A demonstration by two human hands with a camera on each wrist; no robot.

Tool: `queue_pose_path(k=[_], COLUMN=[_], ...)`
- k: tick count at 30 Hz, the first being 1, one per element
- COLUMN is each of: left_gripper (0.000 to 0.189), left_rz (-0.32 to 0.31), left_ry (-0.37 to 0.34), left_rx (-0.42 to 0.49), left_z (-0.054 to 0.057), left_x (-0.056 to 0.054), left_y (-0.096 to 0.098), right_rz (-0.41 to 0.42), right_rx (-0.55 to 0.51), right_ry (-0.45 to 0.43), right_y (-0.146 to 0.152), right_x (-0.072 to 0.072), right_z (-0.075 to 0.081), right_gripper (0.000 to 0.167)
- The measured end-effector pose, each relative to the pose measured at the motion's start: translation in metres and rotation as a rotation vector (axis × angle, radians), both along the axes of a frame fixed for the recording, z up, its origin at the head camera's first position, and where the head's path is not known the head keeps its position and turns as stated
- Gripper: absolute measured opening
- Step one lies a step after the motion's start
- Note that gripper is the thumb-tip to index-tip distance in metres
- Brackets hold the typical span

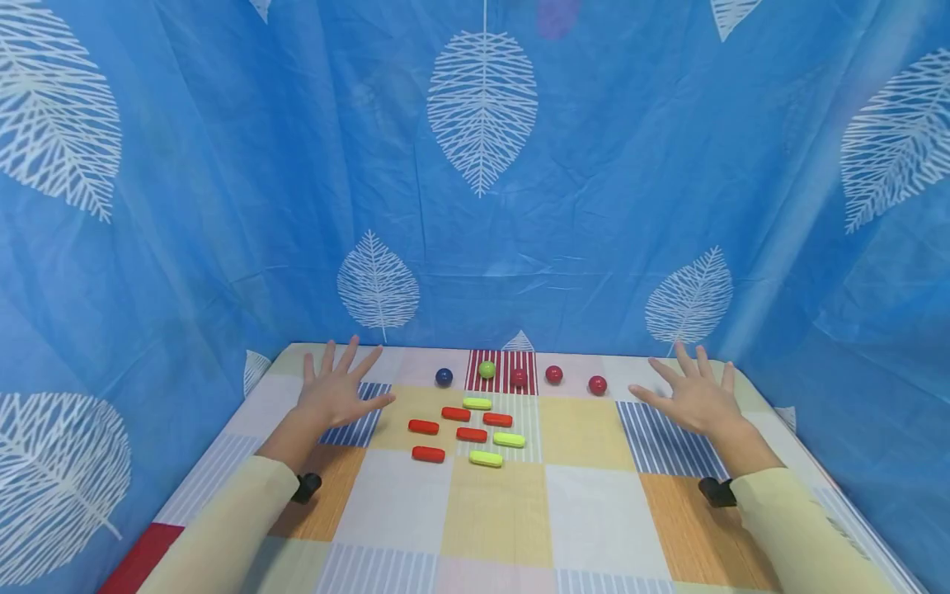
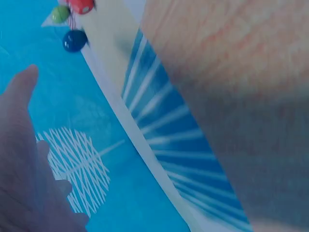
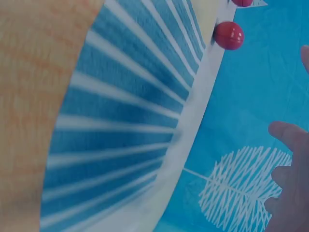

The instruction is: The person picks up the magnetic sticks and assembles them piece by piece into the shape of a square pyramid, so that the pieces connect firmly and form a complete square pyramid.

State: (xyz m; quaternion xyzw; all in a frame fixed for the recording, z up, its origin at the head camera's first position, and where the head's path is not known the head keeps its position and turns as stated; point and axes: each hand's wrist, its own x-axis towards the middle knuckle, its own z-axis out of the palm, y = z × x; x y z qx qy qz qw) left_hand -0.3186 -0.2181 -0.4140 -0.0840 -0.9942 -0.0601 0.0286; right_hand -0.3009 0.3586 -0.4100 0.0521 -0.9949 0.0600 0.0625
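My left hand (image 1: 336, 398) is spread above the left side of the table, fingers apart and holding nothing. On the right side my right hand (image 1: 699, 399) is spread the same way, also holding nothing. Between them, along the back, lie a dark blue ball (image 1: 444, 377), a green ball (image 1: 486, 370) and several red balls (image 1: 553, 374). In front of these are several red capsule-shaped sticks (image 1: 428, 454) and yellow-green ones (image 1: 486, 459). The blue ball is nearest the left hand; a red ball (image 3: 229, 36) is nearest the right hand, as the right wrist view shows.
A patchwork-patterned cloth (image 1: 497, 511) covers the table. Blue curtains (image 1: 594, 165) with white leaf prints stand behind it and on both sides. A small black wrist device (image 1: 306, 487) sits under the left sleeve, and another (image 1: 717, 492) under the right.
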Motion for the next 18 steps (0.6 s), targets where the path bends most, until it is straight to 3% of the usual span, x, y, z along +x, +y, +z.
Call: queue_pose_path(k=[7, 12, 15, 18], left_gripper=[0.089, 0.084, 0.081, 0.075], left_rz=[-0.059, -0.166, -0.225, -0.258], left_ry=[0.012, 0.047, 0.037, -0.035], left_rx=[0.014, 0.054, 0.128, 0.278], left_z=[-0.008, -0.009, -0.009, -0.012], left_x=[0.012, 0.025, 0.033, 0.041], left_y=[0.016, 0.028, 0.038, 0.048], right_rz=[0.020, 0.057, 0.089, 0.132], right_rx=[-0.047, -0.074, -0.114, -0.224], right_ry=[-0.028, -0.030, -0.007, -0.016], right_y=[-0.019, -0.033, -0.039, -0.045], right_x=[-0.008, -0.016, -0.021, -0.028], right_z=[-0.010, -0.017, -0.020, -0.023], right_gripper=[0.095, 0.088, 0.082, 0.079])
